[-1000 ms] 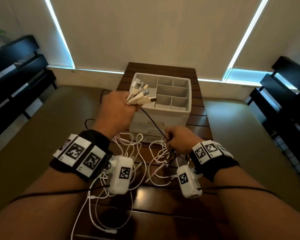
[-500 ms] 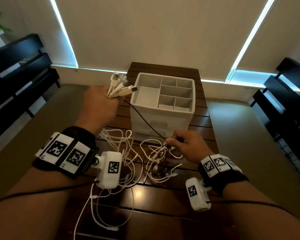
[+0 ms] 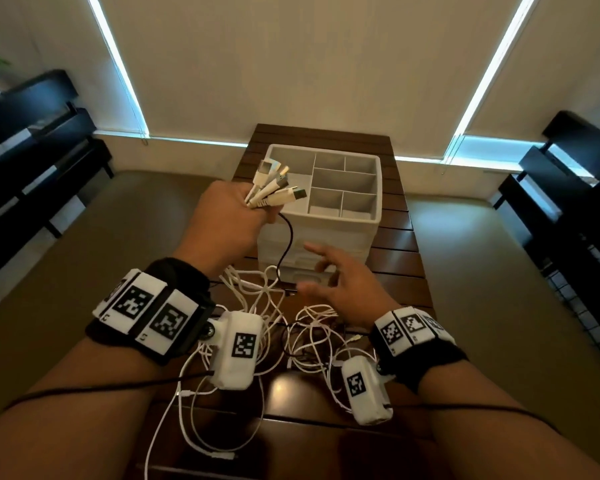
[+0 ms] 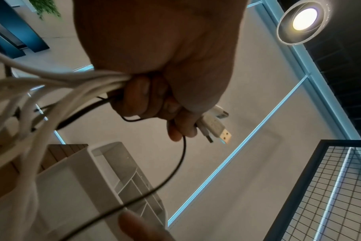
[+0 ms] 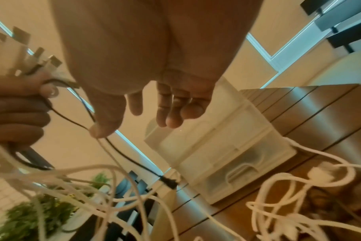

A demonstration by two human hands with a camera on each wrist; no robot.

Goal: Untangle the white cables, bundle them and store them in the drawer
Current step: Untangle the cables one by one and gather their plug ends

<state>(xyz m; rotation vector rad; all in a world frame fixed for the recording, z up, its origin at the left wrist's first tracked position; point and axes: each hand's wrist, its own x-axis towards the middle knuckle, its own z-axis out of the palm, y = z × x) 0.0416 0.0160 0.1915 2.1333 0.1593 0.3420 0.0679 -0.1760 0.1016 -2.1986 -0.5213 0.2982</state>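
My left hand (image 3: 234,216) is raised beside the left corner of the white drawer unit (image 3: 329,237) and grips a bunch of white cables just below their USB plugs (image 3: 274,188). The same fist (image 4: 155,97) shows the white cables (image 4: 52,84) trailing down from it. A thin black cable (image 3: 289,237) also hangs from this fist to the table. My right hand (image 3: 326,278) hovers open in front of the drawers, fingers spread and holding nothing. In the right wrist view its thumb (image 5: 102,127) is right by the black cable (image 5: 132,160). Loose white cable loops (image 3: 309,327) lie tangled on the table.
The drawer unit stands mid-table on dark wooden slats (image 3: 399,268), its top a divided tray (image 3: 343,181) and its drawer front (image 5: 241,172) closed. Black benches (image 3: 32,133) line the room on both sides. More white cable (image 3: 194,441) runs toward the table's near edge.
My right hand has let go of the black cable and opened, rising slightly. My left hand has carried the bunch of plugs rightward, back to the drawer unit's corner.
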